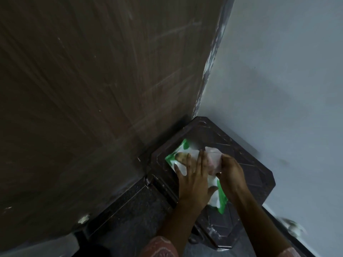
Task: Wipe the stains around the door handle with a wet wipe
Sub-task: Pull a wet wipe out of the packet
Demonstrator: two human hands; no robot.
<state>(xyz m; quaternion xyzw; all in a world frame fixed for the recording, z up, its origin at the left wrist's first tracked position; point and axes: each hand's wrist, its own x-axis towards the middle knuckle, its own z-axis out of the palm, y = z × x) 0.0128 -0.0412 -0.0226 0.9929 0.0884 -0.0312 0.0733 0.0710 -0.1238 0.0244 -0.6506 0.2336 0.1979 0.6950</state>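
Green-and-white plastic wet wipe pack: soft, glossy, roughly rectangular, lying flat and diagonal on the dark stool top. Its far corner pointed toward the door and its near green corner stuck out below your wrists.

Your left hand lay flat on the pack, fingers spread and straight, palm pressing it down; it gripped nothing.

Your right hand was curled, fingertips pinched on a thin, pale, translucent flap or sheet lifted at the pack's middle. Whether that was the lid label or a wipe, you could not tell from this view.

Stool: dark brown moulded plastic, octagonal top with raised ribbed lines and pale scuffs, serving as the surface, set in the corner touching both door and wall.

Door: brown wood-grain finish, matte, marked with faint pale smears and scratches; the handle was out of view.

Wall: smooth, pale grey-blue, with chipped paint along the door edge.

Floor: dark speckled stone.

Sleeve: reddish patterned fabric, at your left forearm.
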